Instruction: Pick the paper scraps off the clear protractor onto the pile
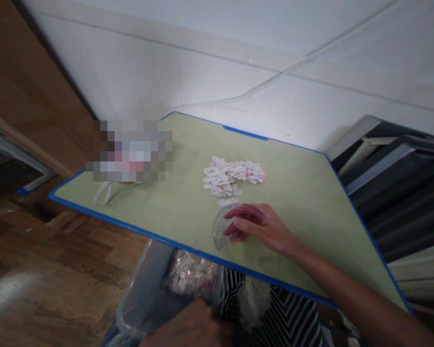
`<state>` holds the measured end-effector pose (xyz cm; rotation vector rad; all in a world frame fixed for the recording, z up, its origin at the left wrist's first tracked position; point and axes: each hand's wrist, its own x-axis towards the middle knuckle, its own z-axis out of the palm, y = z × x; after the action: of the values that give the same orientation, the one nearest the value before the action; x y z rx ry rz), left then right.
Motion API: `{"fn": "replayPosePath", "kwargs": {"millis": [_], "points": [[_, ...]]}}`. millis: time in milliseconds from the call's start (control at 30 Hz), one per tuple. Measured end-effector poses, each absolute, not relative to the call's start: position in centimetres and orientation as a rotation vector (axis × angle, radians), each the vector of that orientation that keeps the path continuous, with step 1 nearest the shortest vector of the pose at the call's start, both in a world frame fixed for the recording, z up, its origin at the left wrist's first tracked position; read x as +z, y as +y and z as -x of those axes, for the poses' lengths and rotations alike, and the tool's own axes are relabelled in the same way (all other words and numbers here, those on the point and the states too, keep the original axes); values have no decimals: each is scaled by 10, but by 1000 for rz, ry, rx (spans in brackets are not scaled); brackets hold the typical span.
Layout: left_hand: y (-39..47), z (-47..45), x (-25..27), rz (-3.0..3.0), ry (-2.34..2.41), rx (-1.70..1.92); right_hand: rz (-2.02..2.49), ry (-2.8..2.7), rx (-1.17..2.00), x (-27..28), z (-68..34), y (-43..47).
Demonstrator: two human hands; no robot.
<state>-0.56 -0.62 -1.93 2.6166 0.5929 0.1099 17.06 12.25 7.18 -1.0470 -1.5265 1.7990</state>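
Note:
Over the near part of the light green table, my right hand (258, 225) has its fingers closed on a clear half-round protractor (220, 225). The protractor's curved edge faces left. Whether it touches the tabletop, I cannot tell. Just beyond it lies a pile of small white and pinkish paper pieces (224, 176). My left hand (191, 327) is low at the bottom edge, blurred, with its fingers hidden. It is nearest to a translucent plastic bin (133, 289), in which a clear bag of similar paper bits (191, 272) lies.
A blue rim edges the table (159, 207). On its left side are a pixelated item (133, 156) and a white loop (103, 193). A white wall stands behind. Dark folded panels (405, 173) lean at the right, and a brown board (29, 86) rises at the left.

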Motion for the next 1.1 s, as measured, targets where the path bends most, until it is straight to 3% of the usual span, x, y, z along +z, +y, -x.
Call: {"fn": "replayPosePath", "kwargs": {"millis": [833, 1100], "points": [[-1, 1, -8, -2646, 566, 116, 1017, -1523, 1560, 63, -159, 113], [4, -2, 2, -2653, 524, 49, 935, -1631, 1695, 64, -154, 104]]}}
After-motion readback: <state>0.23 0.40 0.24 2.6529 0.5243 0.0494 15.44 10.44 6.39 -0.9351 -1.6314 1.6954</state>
